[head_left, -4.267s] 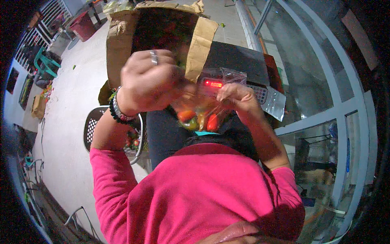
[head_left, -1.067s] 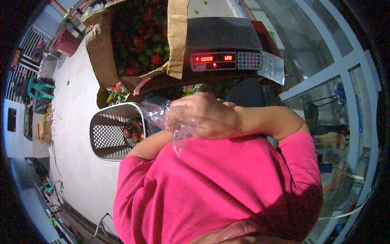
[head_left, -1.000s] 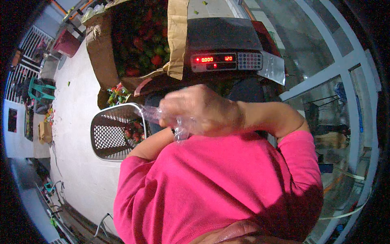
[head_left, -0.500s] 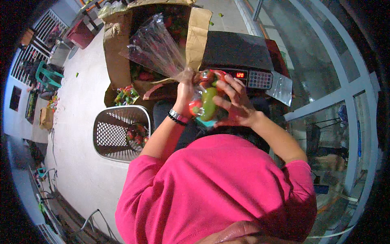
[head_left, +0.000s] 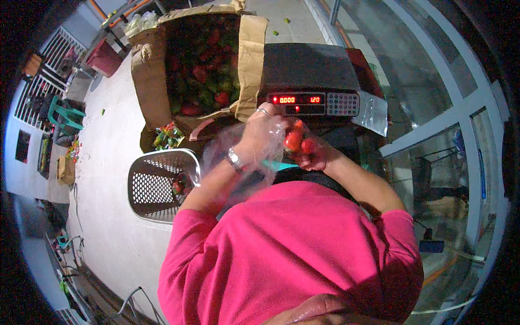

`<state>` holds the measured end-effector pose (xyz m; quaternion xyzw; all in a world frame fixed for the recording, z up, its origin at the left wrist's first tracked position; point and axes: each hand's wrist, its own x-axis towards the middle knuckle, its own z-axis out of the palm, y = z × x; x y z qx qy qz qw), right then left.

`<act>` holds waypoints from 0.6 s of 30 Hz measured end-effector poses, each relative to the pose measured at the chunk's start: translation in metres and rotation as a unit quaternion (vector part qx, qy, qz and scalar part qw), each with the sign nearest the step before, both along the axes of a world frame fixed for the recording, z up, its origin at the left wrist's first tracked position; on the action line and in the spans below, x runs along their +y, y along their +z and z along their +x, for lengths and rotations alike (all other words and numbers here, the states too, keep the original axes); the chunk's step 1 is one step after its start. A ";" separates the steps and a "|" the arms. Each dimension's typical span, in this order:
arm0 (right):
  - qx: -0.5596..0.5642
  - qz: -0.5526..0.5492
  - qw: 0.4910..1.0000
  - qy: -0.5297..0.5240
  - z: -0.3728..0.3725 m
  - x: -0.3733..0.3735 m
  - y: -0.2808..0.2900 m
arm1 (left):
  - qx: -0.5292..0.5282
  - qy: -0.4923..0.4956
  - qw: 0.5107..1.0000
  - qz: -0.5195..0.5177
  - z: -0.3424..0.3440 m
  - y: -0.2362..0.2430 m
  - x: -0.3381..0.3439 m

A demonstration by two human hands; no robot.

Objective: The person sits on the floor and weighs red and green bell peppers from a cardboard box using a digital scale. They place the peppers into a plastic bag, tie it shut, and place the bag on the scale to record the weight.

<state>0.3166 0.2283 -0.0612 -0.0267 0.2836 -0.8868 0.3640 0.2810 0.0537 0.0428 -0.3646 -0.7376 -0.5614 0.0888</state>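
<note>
Just below the scale's display, my left hand [head_left: 254,140] is closed on a clear plastic bag [head_left: 222,157], whose loose part drapes blurred over my left forearm. My right hand [head_left: 318,158] cups the bagged red peppers [head_left: 294,140] from below, fingers curled around them. A teal object [head_left: 279,164] shows beneath my hands. Behind them sits a dark scale [head_left: 309,67] with a lit red display and keypad [head_left: 341,103]. At its left stands a large brown paper sack [head_left: 146,81] full of red and green peppers [head_left: 200,65].
A white perforated basket [head_left: 149,187] with some red produce stands at my left, below a small pile of bagged peppers [head_left: 165,136]. A red bucket [head_left: 105,57] and green plastic chair [head_left: 62,119] are farther left. A framed glass partition [head_left: 460,114] runs along my right.
Since half a second ago, the bag's loose end has swung from over the sack down to the left. The bunch has turned to show red peppers, and my left hand has tilted over.
</note>
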 end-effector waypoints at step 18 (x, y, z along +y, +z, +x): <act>0.171 0.228 0.941 -0.182 0.012 -0.005 0.067 | 0.148 0.106 0.951 -0.250 -0.015 -0.036 0.002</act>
